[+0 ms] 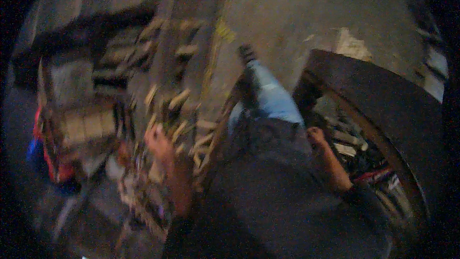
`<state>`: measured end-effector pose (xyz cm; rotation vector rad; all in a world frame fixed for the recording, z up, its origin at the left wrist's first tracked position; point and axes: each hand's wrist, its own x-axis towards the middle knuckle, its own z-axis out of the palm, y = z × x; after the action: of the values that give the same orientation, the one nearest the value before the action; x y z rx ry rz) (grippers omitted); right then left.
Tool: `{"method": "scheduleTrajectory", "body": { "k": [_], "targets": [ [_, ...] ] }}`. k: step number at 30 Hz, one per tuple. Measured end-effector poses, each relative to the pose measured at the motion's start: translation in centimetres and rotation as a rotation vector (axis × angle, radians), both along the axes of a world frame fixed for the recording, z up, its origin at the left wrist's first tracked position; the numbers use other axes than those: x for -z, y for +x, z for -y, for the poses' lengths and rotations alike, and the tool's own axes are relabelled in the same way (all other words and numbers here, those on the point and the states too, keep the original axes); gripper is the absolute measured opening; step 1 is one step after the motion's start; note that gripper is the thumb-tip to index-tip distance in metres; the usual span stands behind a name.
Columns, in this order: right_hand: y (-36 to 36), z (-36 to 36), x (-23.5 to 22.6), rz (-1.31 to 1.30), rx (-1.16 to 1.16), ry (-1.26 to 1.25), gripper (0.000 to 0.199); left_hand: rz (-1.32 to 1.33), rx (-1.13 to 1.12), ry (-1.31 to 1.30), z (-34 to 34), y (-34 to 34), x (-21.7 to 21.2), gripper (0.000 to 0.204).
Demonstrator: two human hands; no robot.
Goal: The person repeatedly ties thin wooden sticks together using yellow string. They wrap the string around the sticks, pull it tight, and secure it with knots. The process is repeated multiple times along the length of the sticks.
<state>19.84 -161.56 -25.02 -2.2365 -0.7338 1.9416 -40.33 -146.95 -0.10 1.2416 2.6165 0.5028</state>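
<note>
The whole head view is dark and smeared by motion. On the left, my left hand (159, 140) is over a jumble of slim light-coloured pieces (179, 100) that look like wood. Its fingers look loosely apart, and I make out nothing held in them. Close to my right side is my right hand (316, 136), with its fingers bent and too blurred to read. It is beside a dark curved-edged container or bench (378, 115), which has mixed pieces (347, 146) inside its rim. Whether that hand touches anything cannot be told.
A tan box-like stack (88, 123) stands at the left, with a red and blue object (48, 156) beyond it. Grey floor (282, 9) stretches ahead, with yellow markings (225, 31). A pale crumpled patch (352, 43) lies at the far right. My blue-clad leg (273, 93) is in the middle.
</note>
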Motion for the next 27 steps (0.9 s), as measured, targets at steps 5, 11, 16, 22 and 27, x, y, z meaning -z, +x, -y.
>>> {"method": "scheduleTrajectory", "body": {
  "k": [5,11,16,22,27],
  "targets": [
    [-4.4,-12.3,-0.4,0.125,-0.043,0.356,0.023,0.167,-0.141,0.160,-2.6,2.8,-4.2,0.043],
    [-1.8,-30.9,-0.4,0.193,-0.050,0.303,0.024,-0.135,-0.181,0.482,-14.0,4.6,-4.4,0.037],
    [4.5,-42.6,14.7,0.203,-0.050,0.204,0.025,-0.281,0.147,0.427,-36.1,16.7,-6.8,0.027],
    [7.7,-64.3,36.4,0.496,0.251,0.559,0.032,-0.809,0.614,0.178,-59.8,31.7,2.6,0.046],
    [17.8,-79.8,57.5,0.655,0.199,0.460,0.025,-1.050,0.950,-0.091,-73.9,39.3,13.1,0.055]
  ]
}}
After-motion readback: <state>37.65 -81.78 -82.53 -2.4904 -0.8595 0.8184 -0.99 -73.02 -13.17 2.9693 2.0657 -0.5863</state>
